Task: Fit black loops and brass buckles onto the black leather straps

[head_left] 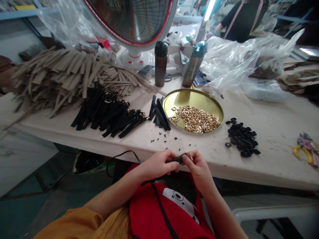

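Observation:
Both my hands meet at the table's near edge. My left hand [159, 163] pinches a narrow black strap [178, 159], fingers closed round it. My right hand [196, 165] grips the strap's other end, where a small gold buckle [189, 154] sits at my fingertips. Just beyond them a round gold tray [216, 107] holds a heap of gold buckles [196, 119]. A few loose black straps [159, 114] lie left of the tray. A larger pile of black straps with buckles [109, 113] lies further left. Small black loops [241, 136] are heaped to the right.
A big stack of tan strips [64, 74] fills the back left. A desk fan [134, 26], two bottles [160, 63], and clear plastic bags [239, 66] stand behind the tray. Pliers with yellow handles [305, 149] lie far right. Another person in dark clothes [243, 20] sits across the table.

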`<action>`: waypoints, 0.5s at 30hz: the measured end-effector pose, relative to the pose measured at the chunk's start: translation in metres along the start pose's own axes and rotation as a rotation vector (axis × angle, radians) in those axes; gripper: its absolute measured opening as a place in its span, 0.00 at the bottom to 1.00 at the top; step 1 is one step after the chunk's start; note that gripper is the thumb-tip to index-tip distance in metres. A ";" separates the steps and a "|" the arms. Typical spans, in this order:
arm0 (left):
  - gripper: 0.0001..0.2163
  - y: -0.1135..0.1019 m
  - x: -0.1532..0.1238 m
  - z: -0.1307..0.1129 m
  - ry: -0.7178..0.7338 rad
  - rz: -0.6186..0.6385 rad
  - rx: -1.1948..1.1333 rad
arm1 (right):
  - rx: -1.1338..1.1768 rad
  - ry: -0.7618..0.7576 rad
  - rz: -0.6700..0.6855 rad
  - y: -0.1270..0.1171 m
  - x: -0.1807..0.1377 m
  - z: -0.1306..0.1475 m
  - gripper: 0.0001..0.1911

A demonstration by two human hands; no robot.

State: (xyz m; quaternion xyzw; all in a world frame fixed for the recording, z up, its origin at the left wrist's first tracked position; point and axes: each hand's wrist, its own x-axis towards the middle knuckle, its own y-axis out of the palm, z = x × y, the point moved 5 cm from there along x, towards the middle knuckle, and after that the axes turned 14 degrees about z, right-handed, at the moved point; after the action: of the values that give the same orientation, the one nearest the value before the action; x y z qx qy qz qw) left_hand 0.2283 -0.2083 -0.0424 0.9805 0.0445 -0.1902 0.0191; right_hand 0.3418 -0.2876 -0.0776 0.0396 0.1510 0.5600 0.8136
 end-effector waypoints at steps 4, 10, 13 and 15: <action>0.12 -0.004 -0.002 0.005 -0.017 -0.040 0.061 | -0.186 -0.011 0.038 0.005 0.002 0.006 0.18; 0.11 -0.005 -0.002 0.004 0.023 -0.027 0.007 | -0.096 0.140 0.210 0.013 0.004 0.001 0.14; 0.14 -0.003 0.000 0.004 0.071 0.042 -0.176 | 0.080 0.173 0.239 0.016 0.003 -0.006 0.14; 0.15 -0.004 0.001 0.005 0.068 0.048 -0.184 | 0.035 0.164 0.232 0.016 0.003 -0.006 0.13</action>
State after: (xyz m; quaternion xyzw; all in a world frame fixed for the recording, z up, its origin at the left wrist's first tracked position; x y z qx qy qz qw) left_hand 0.2266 -0.2050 -0.0477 0.9813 0.0391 -0.1513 0.1123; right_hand 0.3272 -0.2793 -0.0802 0.0248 0.2212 0.6491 0.7274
